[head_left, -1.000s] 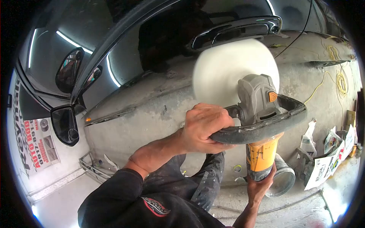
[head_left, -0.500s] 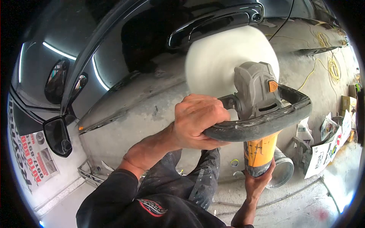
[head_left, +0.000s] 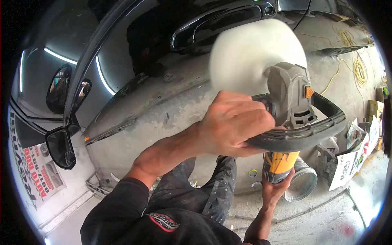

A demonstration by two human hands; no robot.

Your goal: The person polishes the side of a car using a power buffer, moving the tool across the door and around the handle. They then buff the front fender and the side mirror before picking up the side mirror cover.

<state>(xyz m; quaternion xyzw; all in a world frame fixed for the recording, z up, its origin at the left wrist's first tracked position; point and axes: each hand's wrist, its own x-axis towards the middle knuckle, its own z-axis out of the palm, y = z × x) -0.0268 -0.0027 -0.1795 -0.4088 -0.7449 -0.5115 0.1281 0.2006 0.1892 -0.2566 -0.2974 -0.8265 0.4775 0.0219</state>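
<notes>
The left hand (head_left: pixel 239 124) is closed in a fist around one side of the black D-shaped handle (head_left: pixel 304 138) of a yellow-and-grey power polisher (head_left: pixel 289 92). The right hand (head_left: pixel 277 188) is wrapped around the rear end of its yellow body, below the handle. The polisher's round white pad (head_left: pixel 251 55), blurred, is at the lower part of a glossy black car door (head_left: pixel 151 30), just beneath the door handle (head_left: pixel 222 25); whether it touches the panel cannot be told.

Just beside the right hand is a grey cylindrical metal bucket (head_left: pixel 301 165), its round mouth toward the camera; its contents cannot be made out. Farther right, white printed sheets (head_left: pixel 345 170) lean near a small brown cardboard box (head_left: pixel 375 108), whose inside is hidden.
</notes>
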